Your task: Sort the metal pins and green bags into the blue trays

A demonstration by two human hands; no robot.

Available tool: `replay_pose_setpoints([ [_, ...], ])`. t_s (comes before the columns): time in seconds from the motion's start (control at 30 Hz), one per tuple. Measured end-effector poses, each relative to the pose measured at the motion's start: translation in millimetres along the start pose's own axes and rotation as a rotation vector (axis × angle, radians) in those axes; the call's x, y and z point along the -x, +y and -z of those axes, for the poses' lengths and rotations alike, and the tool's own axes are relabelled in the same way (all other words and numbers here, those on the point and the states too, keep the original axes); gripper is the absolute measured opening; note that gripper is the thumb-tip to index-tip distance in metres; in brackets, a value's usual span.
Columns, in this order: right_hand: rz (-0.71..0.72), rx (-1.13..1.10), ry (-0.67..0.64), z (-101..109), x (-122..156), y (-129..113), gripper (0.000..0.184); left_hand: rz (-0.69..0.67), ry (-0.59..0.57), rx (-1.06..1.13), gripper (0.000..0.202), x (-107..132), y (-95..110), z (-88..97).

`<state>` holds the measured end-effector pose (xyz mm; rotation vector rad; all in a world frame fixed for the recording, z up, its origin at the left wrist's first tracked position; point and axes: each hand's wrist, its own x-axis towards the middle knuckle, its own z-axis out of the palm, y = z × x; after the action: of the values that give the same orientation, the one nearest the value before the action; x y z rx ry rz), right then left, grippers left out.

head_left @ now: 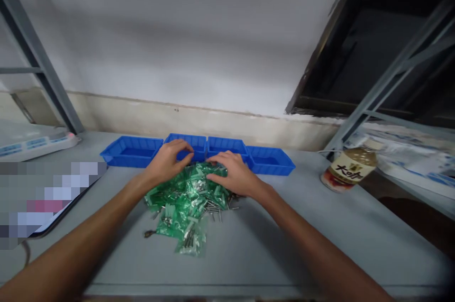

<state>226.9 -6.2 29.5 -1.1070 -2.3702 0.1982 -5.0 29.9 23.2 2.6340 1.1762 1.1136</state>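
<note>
A heap of small green-tinted plastic bags (pixel 194 186) with metal parts inside lies in the middle of the table. My left hand (pixel 170 160) is over the far left side of the heap, fingers curved and apart, with nothing visible in them. On the far right side, my right hand (pixel 231 171) has its thumb and fingers spread around the bags, seemingly touching them. Loose metal pins (pixel 213 208) stick out at the heap's right. One bag of screw-like parts (pixel 190 240) lies nearest me. A small dark metal piece (pixel 150 233) sits to its left.
Behind the heap stand several blue bins in a row, including a left bin (pixel 131 157) and a right bin (pixel 272 162). A labelled bottle (pixel 350 169) is at right. A power strip (pixel 39 145) and a pixelated screen (pixel 53 197) are at left. Metal posts (pixel 53 74) rise at both sides.
</note>
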Motion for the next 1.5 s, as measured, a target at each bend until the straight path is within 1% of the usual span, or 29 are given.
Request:
replay_pose_setpoints([
  [0.07,-0.016,-0.044,0.095,-9.0,-2.6,-1.3,0.018,-0.021,0.044,0.039,0.013,6.2,-0.9,-3.5],
  [0.13,-0.011,-0.037,0.185,-20.7,0.5,-5.0,0.016,-0.039,0.048,0.04,0.014,11.5,3.0,-6.7],
  [0.17,0.0,-0.02,0.199,-26.3,3.1,-7.2,0.016,-0.042,0.044,0.037,0.015,13.2,5.4,-8.4],
  [0.23,0.027,0.004,0.18,-34.3,8.1,-11.0,0.018,-0.061,0.026,0.026,0.014,14.9,8.7,-11.9],
  [0.3,0.03,-0.006,0.174,-36.7,10.9,-12.4,0.012,-0.081,0.017,0.01,0.014,14.9,9.5,-15.1],
  [0.37,0.007,-0.061,0.214,-34.5,11.0,-11.2,0.007,-0.072,0.032,0.005,0.015,14.3,9.6,-16.6],
  [0.43,-0.032,-0.172,0.281,-30.2,9.5,-8.6,0.008,-0.024,0.062,0.027,0.017,13.9,11.9,-16.1],
  [0.5,-0.096,-0.317,0.361,-26.5,8.0,-5.6,0.008,0.051,0.067,0.099,0.022,14.2,17.2,-14.9],
  [0.6,-0.25,-0.583,0.472,-24.7,7.5,-1.8,0.01,0.174,0.011,0.243,0.03,16.3,27.1,-15.8],
  [0.67,-0.346,-0.766,0.516,-25.2,8.0,-0.7,0.013,0.229,-0.018,0.306,0.028,18.2,32.2,-18.4],
  [0.73,-0.41,-0.898,0.548,-25.7,8.3,-1.1,0.015,0.266,-0.016,0.354,0.024,19.5,35.4,-20.7],
  [0.83,-0.468,-1.02,0.558,-26.3,8.1,-3.5,0.018,0.336,0.018,0.454,0.023,18.9,37.6,-21.7],
  [0.97,-0.489,-1.098,0.52,-26.8,8.9,-5.9,0.02,0.422,0.048,0.645,0.02,16.0,36.4,-21.8],
  [1.07,-0.509,-1.127,0.467,-25.9,9.8,-6.8,0.021,0.446,0.067,0.774,0.019,15.3,34.8,-22.6],
  [1.17,-0.507,-1.201,0.464,-24.3,9.1,-8.0,0.023,0.445,0.062,0.847,0.022,15.7,36.4,-20.5],
  [1.23,-0.503,-1.253,0.471,-23.7,8.0,-8.4,0.02,0.428,0.022,0.843,0.02,16.2,38.9,-17.6],
  [1.3,-0.511,-1.268,0.486,-23.9,7.3,-7.9,0.017,0.41,-0.021,0.794,0.018,16.9,41.0,-15.7],
  [1.4,-0.486,-1.2,0.521,-25.0,7.8,-5.8,0.014,0.38,-0.016,0.664,0.02,18.8,41.6,-17.8],
  [1.43,-0.463,-1.158,0.522,-25.4,8.3,-5.0,0.015,0.359,-0.002,0.622,0.021,19.6,41.0,-19.8],
  [1.5,-0.413,-1.063,0.512,-26.3,9.5,-3.7,0.027,0.32,0.025,0.583,0.019,21.4,39.2,-24.2],
])
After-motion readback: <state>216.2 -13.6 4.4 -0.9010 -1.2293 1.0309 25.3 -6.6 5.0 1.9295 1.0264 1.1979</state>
